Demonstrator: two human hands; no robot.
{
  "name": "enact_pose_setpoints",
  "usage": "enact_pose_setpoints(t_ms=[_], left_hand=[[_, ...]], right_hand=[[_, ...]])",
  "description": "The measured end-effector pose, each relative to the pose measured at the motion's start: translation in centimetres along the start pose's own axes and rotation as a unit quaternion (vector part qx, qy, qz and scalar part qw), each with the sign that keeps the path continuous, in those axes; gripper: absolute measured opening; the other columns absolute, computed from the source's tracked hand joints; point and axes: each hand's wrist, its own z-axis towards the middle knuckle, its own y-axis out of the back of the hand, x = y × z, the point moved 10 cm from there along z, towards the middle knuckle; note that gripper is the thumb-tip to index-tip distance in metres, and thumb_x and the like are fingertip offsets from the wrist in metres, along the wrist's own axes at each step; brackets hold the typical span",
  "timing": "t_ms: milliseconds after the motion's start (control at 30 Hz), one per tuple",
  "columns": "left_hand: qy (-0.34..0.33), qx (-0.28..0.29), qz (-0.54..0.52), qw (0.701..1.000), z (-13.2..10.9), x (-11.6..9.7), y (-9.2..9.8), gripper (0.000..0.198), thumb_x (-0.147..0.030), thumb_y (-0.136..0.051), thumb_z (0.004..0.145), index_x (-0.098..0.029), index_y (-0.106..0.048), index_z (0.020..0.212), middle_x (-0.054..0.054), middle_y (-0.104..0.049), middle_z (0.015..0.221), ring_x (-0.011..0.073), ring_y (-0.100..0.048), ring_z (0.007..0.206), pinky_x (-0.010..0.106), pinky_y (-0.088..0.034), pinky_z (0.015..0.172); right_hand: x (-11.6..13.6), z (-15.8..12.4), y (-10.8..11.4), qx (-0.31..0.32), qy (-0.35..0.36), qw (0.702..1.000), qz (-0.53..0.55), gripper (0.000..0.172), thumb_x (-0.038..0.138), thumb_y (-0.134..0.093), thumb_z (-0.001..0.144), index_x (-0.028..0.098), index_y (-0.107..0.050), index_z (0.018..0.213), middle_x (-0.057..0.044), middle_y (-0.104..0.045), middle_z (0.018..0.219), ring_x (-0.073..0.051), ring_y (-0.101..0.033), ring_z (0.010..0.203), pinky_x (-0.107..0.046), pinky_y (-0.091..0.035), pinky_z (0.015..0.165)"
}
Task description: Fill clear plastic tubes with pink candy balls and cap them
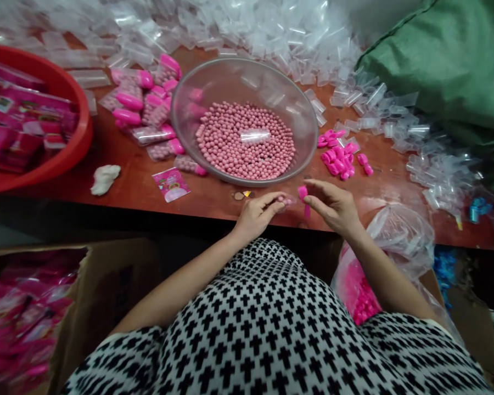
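My left hand (255,216) is at the front edge of the worktop (148,186), its grip closed, with thumb and fingertips pinching a small clear tube (286,201) that shows a little pink inside. My right hand (333,206) is just beside it, fingers curved and partly open, with a pink cap (303,192) at the fingertips. From this view I cannot tell whether that grip really has hold of the cap or is only against it. For work this small, the pose looks sound: both hands are close together and low over the wood, with the tube pinched firmly by its end and the cap kept near it.

Up the middle of the frame sits a wide glass bowl (243,120) holding a heap of pink balls (247,140). To its left lie filled, capped tubes (142,101), and to its right a small pile of loose pink caps (337,159). Empty clear tubes (271,33) are strewn along the top. A red basin (61,71) of pink packets (24,104) is at upper left, a printed card (170,185) lies near the bowl, and a plastic bag (399,236) of pink caps sits below the worktop at lower right.
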Motion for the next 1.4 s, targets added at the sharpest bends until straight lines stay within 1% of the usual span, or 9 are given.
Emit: enact_pose_setpoints(t_ms=[133,267,600,900,1067,1167,1233,1300,1400], left_hand=[[-0.051,0.003,0.042,0.998,-0.1,-1.0,0.5,0.031,-0.034,-0.061,0.095,-0.016,-0.074,0.117,0.007,-0.078,0.114,0.022,-0.074,0.102,0.032,-0.056,0.095],[-0.082,-0.014,0.057,0.995,-0.2,-1.3,1.0,0.028,-0.03,-0.06,0.096,-0.017,-0.075,0.115,0.007,-0.078,0.112,0.0216,-0.075,0.099,0.032,-0.058,0.093],[-0.156,0.013,0.12,0.98,-1.0,-2.5,0.7,0.025,-0.03,-0.058,0.097,-0.019,-0.077,0.11,0.008,-0.079,0.106,0.0203,-0.076,0.095,0.029,-0.059,0.088],[-0.155,0.03,0.194,0.968,-0.9,-1.9,-0.3,0.028,-0.029,-0.048,0.099,-0.018,-0.074,0.101,0.009,-0.078,0.092,0.0212,-0.075,0.086,0.031,-0.059,0.083],[-0.186,0.058,0.247,0.949,-1.5,-3.1,-0.2,0.03,-0.025,-0.045,0.1,-0.015,-0.073,0.1,0.011,-0.077,0.086,0.0214,-0.074,0.079,0.03,-0.057,0.074],[-0.184,0.128,0.206,0.952,-2.2,-3.4,-0.9,0.028,-0.027,-0.049,0.1,-0.017,-0.075,0.1,0.009,-0.077,0.085,0.0189,-0.073,0.075,0.026,-0.055,0.071],[-0.172,0.155,0.183,0.955,-2.5,-3.3,-1.3,0.027,-0.027,-0.051,0.099,-0.017,-0.076,0.102,0.007,-0.077,0.084,0.0176,-0.073,0.073,0.024,-0.054,0.069],[-0.166,0.126,0.195,0.958,-2.6,-3.4,-0.9,0.026,-0.026,-0.051,0.099,-0.018,-0.075,0.101,0.007,-0.077,0.082,0.0177,-0.073,0.072,0.024,-0.054,0.068],[-0.195,0.054,0.248,0.947,-3.0,-4.2,0.0,0.027,-0.022,-0.047,0.099,-0.016,-0.074,0.1,0.009,-0.076,0.083,0.019,-0.073,0.073,0.026,-0.055,0.069]], right_hand=[[4.1,0.2,-1.7,0.024,0.151,0.986,-0.069,0.028,0.03,-0.063,0.096,0.02,-0.069,0.121,-0.009,-0.075,0.102,-0.018,-0.072,0.09,-0.031,-0.058,0.083],[5.3,0.0,-3.1,0.048,0.216,0.967,-0.126,0.025,0.024,-0.059,0.098,0.019,-0.066,0.121,-0.009,-0.073,0.098,-0.018,-0.07,0.088,-0.03,-0.057,0.079],[6.0,-1.5,-4.1,0.075,0.267,0.939,-0.204,0.016,0.02,-0.055,0.096,0.021,-0.06,0.111,-0.004,-0.061,0.079,-0.016,-0.06,0.068,-0.027,-0.051,0.06],[5.5,-1.4,-5.4,0.094,0.282,0.916,-0.268,0.019,0.016,-0.05,0.096,0.02,-0.058,0.113,-0.007,-0.063,0.083,-0.019,-0.06,0.071,-0.029,-0.052,0.063],[6.6,-1.6,-4.9,0.08,0.296,0.934,-0.184,0.017,0.014,-0.054,0.094,0.02,-0.057,0.109,-0.002,-0.056,0.075,-0.015,-0.056,0.064,-0.025,-0.048,0.055],[6.7,-1.9,-4.9,0.134,0.282,0.944,-0.108,0.012,0.017,-0.057,0.093,0.022,-0.057,0.104,0.0,-0.056,0.074,-0.014,-0.056,0.062,-0.024,-0.048,0.057],[7.1,-2.2,-5.3,0.171,0.293,0.935,-0.104,0.01,0.016,-0.057,0.092,0.022,-0.057,0.101,-0.001,-0.057,0.075,-0.014,-0.055,0.062,-0.024,-0.047,0.055],[7.7,-2.4,-5.6,0.169,0.322,0.92,-0.149,0.013,0.013,-0.055,0.091,0.022,-0.057,0.1,-0.002,-0.057,0.076,-0.014,-0.054,0.061,-0.024,-0.045,0.053],[8.7,-2.3,-5.5,0.107,0.347,0.91,-0.199,0.02,0.01,-0.053,0.09,0.023,-0.057,0.105,-0.001,-0.056,0.074,-0.015,-0.053,0.059,-0.025,-0.045,0.051]])
